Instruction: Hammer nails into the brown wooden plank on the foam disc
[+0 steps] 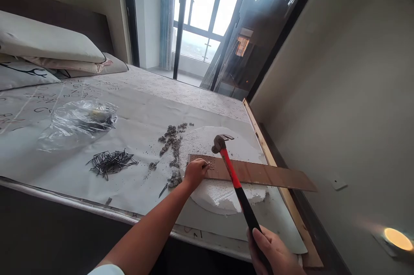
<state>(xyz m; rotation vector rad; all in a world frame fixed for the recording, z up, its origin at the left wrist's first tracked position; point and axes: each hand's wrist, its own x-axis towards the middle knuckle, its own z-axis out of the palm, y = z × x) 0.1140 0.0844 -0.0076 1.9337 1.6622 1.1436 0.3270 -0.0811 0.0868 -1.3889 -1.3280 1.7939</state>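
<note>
My left hand (195, 172) rests at the left end of a brown wooden board (265, 174) and pinches a small nail upright on it. The board lies across a round white foam slab (223, 195) on the bed. My right hand (274, 253) grips the black end of a red-handled claw hammer (233, 176). The hammer's head (219, 142) hangs a little above the board, just right of my left hand's fingers.
A heap of loose nails (111, 162) lies on the white sheet left of the foam, beside grey rubble bits (171, 145) and a clear plastic bag (79, 122). Pillows (48, 46) are at the far left. A wall (349, 94) runs close on the right, with a lit lamp (397, 239).
</note>
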